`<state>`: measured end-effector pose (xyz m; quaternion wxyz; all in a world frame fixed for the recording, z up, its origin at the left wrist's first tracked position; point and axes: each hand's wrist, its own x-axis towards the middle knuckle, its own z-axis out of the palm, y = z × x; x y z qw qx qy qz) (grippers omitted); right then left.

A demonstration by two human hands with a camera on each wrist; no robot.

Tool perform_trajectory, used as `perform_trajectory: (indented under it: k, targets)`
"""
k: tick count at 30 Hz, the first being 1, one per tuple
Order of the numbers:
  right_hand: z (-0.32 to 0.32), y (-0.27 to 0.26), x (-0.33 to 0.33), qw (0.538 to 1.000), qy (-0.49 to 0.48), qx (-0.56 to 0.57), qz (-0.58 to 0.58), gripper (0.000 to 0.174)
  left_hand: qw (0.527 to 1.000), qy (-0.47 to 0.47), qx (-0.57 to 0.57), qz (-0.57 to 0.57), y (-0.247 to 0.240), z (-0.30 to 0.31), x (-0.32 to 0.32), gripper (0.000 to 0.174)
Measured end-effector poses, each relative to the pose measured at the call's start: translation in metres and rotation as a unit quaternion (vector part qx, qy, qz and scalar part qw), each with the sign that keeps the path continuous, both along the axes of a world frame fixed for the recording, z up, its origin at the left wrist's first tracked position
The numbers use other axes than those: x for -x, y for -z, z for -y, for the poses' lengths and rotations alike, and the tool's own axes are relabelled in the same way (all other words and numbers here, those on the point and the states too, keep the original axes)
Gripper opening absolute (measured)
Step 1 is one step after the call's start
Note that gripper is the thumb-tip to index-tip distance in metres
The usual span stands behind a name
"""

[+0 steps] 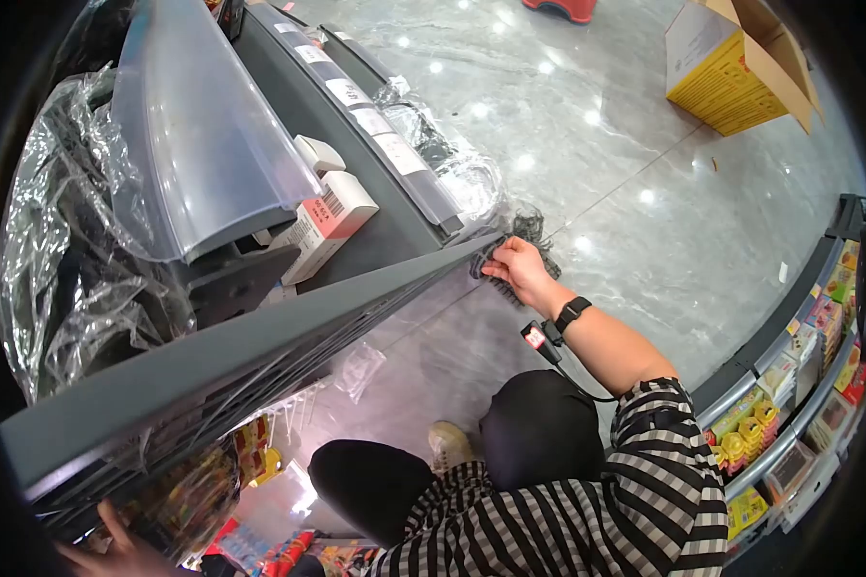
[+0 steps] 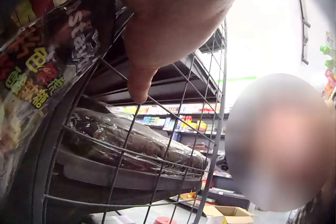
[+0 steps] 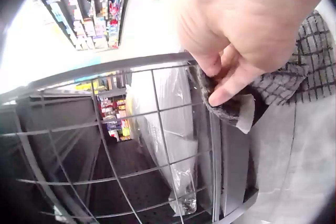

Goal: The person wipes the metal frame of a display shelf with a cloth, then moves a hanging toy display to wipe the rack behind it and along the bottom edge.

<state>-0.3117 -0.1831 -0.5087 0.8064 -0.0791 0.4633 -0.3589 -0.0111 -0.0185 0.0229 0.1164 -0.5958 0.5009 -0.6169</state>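
Observation:
My right hand (image 1: 520,267) pinches a dark grey checked cloth (image 3: 278,85) between thumb and fingers. Part of the cloth is folded over the end of the rack's grey top rail (image 3: 94,75), and the rest hangs down outside it. At the lower left in the head view, my left hand (image 1: 115,553) is by the wire mesh side. One straight finger of it reaches down to a wire of the mesh (image 2: 139,109) in the left wrist view. Beside that hand is a dark printed plastic packet (image 2: 58,50); the other fingers are mostly hidden.
A clear plastic shelf guard (image 1: 212,125), crumpled plastic wrap (image 1: 67,231) and a white-and-pink box (image 1: 332,221) are on the rack. An open yellow carton (image 1: 731,82) stands on the tiled floor. Stocked shelves (image 1: 779,413) curve along the right side.

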Motion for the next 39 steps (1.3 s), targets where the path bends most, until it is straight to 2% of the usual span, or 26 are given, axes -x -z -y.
perform_trajectory:
  k: [2, 3, 5, 12, 14, 16, 18, 19, 21, 25, 27, 33, 34, 35, 37, 39]
  targets:
    - [0.003, -0.003, -0.004, 0.996, -0.036, 0.013, -0.081, 0.005, 0.999, 0.035, 0.011, -0.021, 0.008, 0.008, -0.001, 0.115]
    - [0.004, -0.002, -0.003, 0.996, -0.036, 0.011, -0.081, 0.005, 0.996, 0.07, 0.024, -0.042, 0.01, 0.009, -0.001, 0.115]
    - [0.007, 0.002, -0.001, 0.986, -0.098, 0.053, -0.127, 0.006, 0.995, 0.082, 0.024, -0.045, 0.011, 0.011, -0.003, 0.114]
    - [0.001, 0.015, -0.011, 0.988, -0.099, 0.06, -0.106, 0.011, 0.996, 0.084, 0.005, -0.028, 0.005, 0.007, -0.007, 0.115]
    - [-0.004, 0.014, -0.019, 0.976, -0.174, 0.08, -0.101, 0.011, 0.997, 0.081, -0.002, -0.017, 0.003, 0.006, -0.007, 0.116]
    - [-0.008, 0.012, -0.025, 0.978, -0.175, 0.066, -0.097, 0.012, 0.997, 0.08, -0.006, -0.009, 0.004, 0.01, -0.002, 0.116]
    - [-0.009, 0.013, -0.025, 0.972, -0.198, 0.056, -0.116, 0.014, 0.994, 0.096, -0.013, 0.047, 0.007, 0.014, 0.005, 0.097]
    - [-0.006, 0.018, -0.022, 0.972, -0.198, 0.056, -0.116, 0.014, 0.994, 0.096, -0.013, 0.048, 0.004, 0.01, 0.002, 0.097]
    - [-0.001, 0.023, -0.019, 0.966, -0.193, 0.105, -0.134, 0.014, 0.996, 0.027, -0.022, 0.08, -0.006, 0.001, -0.003, 0.086]
    - [0.005, 0.012, -0.005, 0.966, -0.15, 0.089, -0.189, 0.01, 0.995, 0.027, -0.036, 0.087, -0.008, -0.01, -0.014, 0.089]
    - [0.005, 0.009, -0.004, 0.968, -0.124, 0.091, -0.198, 0.01, 0.991, -0.101, 0.056, 0.072, -0.008, -0.027, -0.034, 0.092]
    - [0.0, 0.006, -0.013, 0.979, -0.114, 0.051, -0.159, 0.012, 0.99, -0.112, 0.055, 0.063, -0.003, -0.031, -0.051, 0.093]
    - [-0.001, 0.009, -0.014, 0.971, -0.166, 0.069, -0.156, 0.014, 0.99, -0.113, 0.056, 0.062, -0.003, -0.031, -0.052, 0.093]
    - [-0.004, 0.009, -0.019, 0.971, -0.165, 0.069, -0.156, 0.014, 0.99, -0.115, 0.057, 0.062, -0.002, -0.03, -0.053, 0.093]
    - [-0.011, 0.011, -0.036, 0.963, -0.241, 0.059, -0.104, 0.016, 0.989, -0.119, 0.059, 0.064, -0.002, -0.031, -0.053, 0.093]
    - [-0.018, 0.017, -0.051, 0.958, -0.266, 0.061, -0.085, 0.018, 0.988, -0.126, 0.058, 0.073, -0.007, -0.032, -0.054, 0.093]
